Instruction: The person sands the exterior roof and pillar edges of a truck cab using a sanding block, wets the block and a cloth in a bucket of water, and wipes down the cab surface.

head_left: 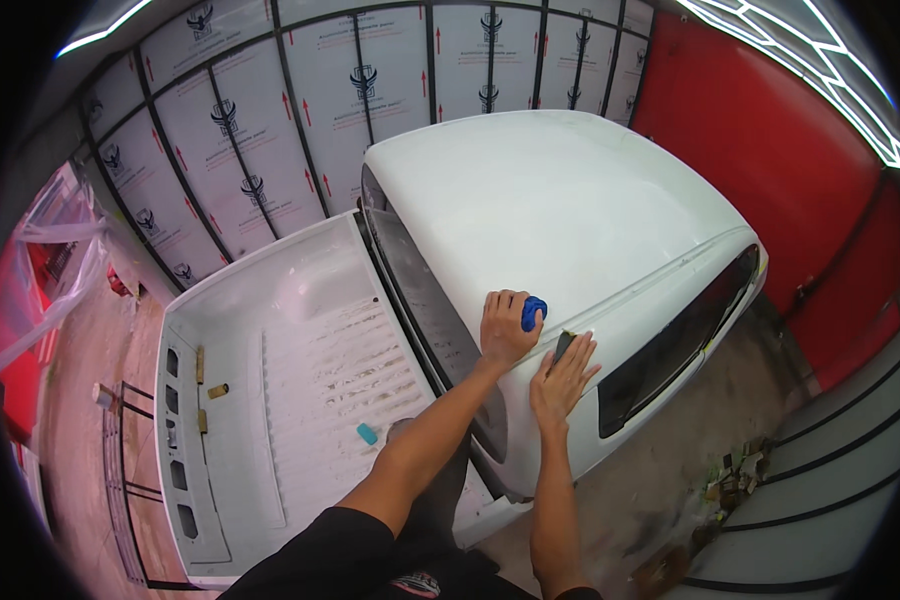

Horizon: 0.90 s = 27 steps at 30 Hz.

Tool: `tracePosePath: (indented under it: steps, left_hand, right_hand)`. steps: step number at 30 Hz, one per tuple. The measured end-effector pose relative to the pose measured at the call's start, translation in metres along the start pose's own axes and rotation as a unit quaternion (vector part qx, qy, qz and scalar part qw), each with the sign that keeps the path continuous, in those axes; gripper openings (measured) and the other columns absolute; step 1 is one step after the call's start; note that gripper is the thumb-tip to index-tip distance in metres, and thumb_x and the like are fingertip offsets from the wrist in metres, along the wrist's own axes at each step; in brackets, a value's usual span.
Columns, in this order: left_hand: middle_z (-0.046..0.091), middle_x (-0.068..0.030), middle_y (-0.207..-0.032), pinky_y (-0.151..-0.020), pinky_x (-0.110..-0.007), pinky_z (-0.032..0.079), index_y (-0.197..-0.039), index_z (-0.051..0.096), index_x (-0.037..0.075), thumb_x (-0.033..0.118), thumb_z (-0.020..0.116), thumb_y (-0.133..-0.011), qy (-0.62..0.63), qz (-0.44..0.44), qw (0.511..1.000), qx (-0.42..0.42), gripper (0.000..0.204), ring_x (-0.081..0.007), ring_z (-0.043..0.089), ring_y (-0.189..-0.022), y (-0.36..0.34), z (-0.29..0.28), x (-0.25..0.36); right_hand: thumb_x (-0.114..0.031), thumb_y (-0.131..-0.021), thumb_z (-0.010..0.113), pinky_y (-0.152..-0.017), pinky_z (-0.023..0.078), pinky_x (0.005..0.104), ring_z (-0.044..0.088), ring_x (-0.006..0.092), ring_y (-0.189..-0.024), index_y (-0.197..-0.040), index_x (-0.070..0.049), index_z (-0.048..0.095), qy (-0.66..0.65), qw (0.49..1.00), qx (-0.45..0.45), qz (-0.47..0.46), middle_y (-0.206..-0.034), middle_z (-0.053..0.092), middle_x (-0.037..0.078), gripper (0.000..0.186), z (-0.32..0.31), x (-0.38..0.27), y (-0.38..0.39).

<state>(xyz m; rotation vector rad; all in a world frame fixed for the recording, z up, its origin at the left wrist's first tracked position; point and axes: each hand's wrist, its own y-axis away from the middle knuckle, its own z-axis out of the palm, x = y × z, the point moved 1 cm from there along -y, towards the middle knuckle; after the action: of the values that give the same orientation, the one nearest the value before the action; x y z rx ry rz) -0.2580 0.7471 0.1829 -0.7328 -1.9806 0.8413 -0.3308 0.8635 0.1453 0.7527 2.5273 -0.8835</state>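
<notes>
- Left hand (507, 325) grips a blue pad (533, 313), rubbing the white cab (570, 200) corner.
- Right hand (564, 378), fingers spread, presses a dark sheet (563, 345) flat.
- Next, I'd judge: steady, even pressure.

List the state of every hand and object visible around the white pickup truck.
Left hand: gripping a small blue sanding block, pressed on the white truck cab roof.
Right hand: flat on the cab's edge, fingers over a dark flat pad.
White truck bed: open, dusty.
Small turquoise block: lying loose in the bed.
Side window: dark, shut.
</notes>
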Motion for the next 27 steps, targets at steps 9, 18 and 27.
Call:
tracePosePath:
  steps: [9, 18, 27]
  left_hand:
    - [0.063, -0.0129, -0.102, -0.089, -0.044, 0.050, -0.106, 0.067, 0.005, 0.022, 0.073, -0.084, -0.002, 0.005, 1.000, -0.006, 0.028, -0.0326, 0.058, -0.099, 0.001, 0.003, -0.003]
    - [0.062, -0.0131, -0.101, -0.091, -0.045, 0.049, -0.107, 0.066, 0.005, 0.022, 0.073, -0.084, 0.008, 0.003, 1.000, -0.004, 0.030, -0.0336, 0.057, -0.099, 0.003, 0.002, -0.006]
    - [0.063, -0.0144, -0.103, -0.090, -0.046, 0.050, -0.108, 0.066, 0.004, 0.020, 0.074, -0.084, 0.006, 0.011, 1.000, -0.004, 0.030, -0.0347, 0.058, -0.098, -0.001, 0.002, -0.002]
  right_hand:
    - [-0.031, -0.105, 0.043, -0.126, 0.008, 0.0600, 0.011, 0.0390, -0.159, -0.160, 0.008, 0.021, -0.004, 1.000, 0.001, -0.003, -0.170, 0.018, 0.023, 0.070, 0.015, -0.013, 0.032]
    - [-0.030, -0.107, 0.042, -0.126, 0.006, 0.0610, 0.010, 0.0393, -0.159, -0.157, 0.011, 0.026, -0.014, 1.000, -0.020, 0.001, -0.169, 0.019, 0.024, 0.067, 0.010, -0.035, 0.055]
    - [-0.034, -0.106, 0.043, -0.126, 0.007, 0.0601, 0.010, 0.0416, -0.159, -0.159, 0.009, 0.024, -0.006, 0.999, 0.001, 0.046, -0.170, 0.016, 0.025, 0.071, 0.001, -0.016, 0.008]
